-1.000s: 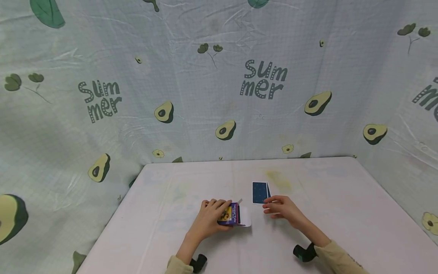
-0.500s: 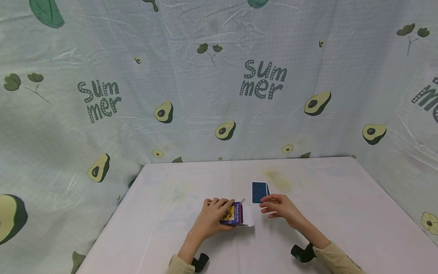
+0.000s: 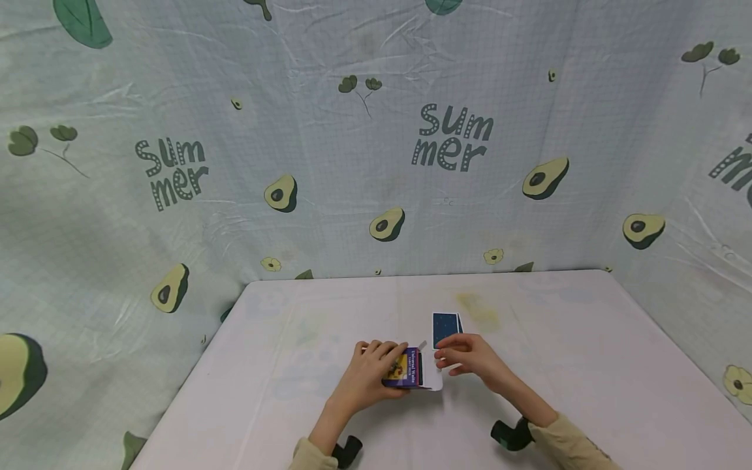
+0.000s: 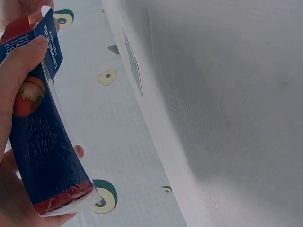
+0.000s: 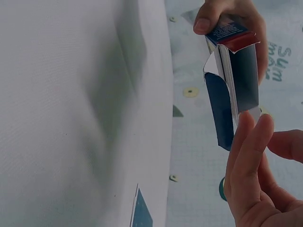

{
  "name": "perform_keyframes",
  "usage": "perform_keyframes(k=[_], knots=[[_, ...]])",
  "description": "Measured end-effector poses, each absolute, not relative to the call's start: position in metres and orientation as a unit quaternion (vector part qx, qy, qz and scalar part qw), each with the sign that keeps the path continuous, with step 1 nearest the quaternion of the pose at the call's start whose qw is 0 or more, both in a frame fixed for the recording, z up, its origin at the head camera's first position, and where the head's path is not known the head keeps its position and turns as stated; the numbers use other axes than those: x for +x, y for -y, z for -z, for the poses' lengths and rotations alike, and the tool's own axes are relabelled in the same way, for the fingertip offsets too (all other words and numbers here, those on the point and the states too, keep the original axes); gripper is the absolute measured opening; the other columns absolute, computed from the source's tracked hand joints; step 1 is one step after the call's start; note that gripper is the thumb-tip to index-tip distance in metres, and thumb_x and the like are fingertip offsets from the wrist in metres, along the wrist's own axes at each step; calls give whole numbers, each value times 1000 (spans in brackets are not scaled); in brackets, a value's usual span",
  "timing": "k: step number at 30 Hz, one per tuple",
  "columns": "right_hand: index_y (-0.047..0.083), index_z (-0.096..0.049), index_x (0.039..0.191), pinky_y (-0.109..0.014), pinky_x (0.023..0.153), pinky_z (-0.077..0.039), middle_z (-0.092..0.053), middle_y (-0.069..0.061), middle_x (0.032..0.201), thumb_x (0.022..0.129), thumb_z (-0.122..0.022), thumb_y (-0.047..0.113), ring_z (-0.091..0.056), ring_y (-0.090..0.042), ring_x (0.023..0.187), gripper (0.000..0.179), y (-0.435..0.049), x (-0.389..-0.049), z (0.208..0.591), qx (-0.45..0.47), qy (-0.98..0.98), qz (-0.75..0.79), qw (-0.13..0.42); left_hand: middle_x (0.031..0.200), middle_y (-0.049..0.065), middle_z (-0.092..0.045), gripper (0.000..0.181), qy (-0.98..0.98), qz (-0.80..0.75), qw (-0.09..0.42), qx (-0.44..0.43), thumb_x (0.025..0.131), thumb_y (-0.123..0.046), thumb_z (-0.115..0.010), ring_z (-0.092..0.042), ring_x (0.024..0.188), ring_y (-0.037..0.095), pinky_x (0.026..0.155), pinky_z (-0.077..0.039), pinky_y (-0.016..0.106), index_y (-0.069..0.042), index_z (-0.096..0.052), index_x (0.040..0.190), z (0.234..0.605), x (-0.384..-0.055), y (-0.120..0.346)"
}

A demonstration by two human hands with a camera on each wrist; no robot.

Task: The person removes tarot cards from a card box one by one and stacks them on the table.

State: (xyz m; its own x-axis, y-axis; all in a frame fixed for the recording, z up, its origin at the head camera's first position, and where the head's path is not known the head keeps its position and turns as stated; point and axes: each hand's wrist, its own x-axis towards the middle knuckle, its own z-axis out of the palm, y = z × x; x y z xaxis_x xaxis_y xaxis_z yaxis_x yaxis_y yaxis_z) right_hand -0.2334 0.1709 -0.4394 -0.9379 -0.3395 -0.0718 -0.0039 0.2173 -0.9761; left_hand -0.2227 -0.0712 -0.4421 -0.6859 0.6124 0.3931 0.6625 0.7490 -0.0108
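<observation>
My left hand (image 3: pixel 371 373) grips a tarot card box (image 3: pixel 404 369), purple and yellow with "Universal Waite" printed on its side. Its mouth faces right, with the white-lined flap (image 3: pixel 433 373) folded out. In the left wrist view, the thumb lies along the dark blue side of the box (image 4: pixel 45 142). A stack of cards (image 5: pixel 226 71) shows inside the mouth in the right wrist view. My right hand (image 3: pixel 472 360) is at the mouth, fingers loosely bent and fingertips right by the flap, with nothing seen between them. Blue-backed cards (image 3: pixel 444 328) lie just beyond it.
The white-covered table (image 3: pixel 329 313) has a yellowish stain toward the back. A pale sheet (image 3: pixel 329 150) printed with avocados and "summer" hangs behind and at the sides. Dark wrist devices (image 3: pixel 512 435) sit under both forearms.
My left hand has shifted slightly right with the card box. The right hand has moved left, bringing its fingertips up to the flap. The cards on the table have stayed put.
</observation>
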Motion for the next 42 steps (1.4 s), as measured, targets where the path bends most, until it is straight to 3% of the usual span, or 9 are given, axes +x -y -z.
perform_keyframes(k=[7,23,42], knots=[[-12,-51,112,-33,68,-53,-65,-19,101,88,-53,17,-65,-18,81,37,-167,-234,442,-118,-760,620,157,116,-4,-55,79,917,68,178,-351,66,-55,-69,-48,99,12,86,-34,37,-20,-42,132,443,-222,69],[-8,-57,103,-28,59,-52,-69,-11,79,84,-60,29,-66,-14,68,42,-154,-231,448,-89,-778,603,154,111,-5,-56,77,909,63,198,-362,65,-56,-68,-49,94,11,83,-35,35,-21,-45,130,447,-221,68],[-5,-58,100,-24,53,-50,-69,-11,78,81,-63,31,-64,-12,60,40,-144,-230,447,-44,-799,582,146,109,-5,-56,77,906,53,210,-365,65,-58,-67,-49,93,11,83,-35,35,-21,-46,129,446,-220,69]])
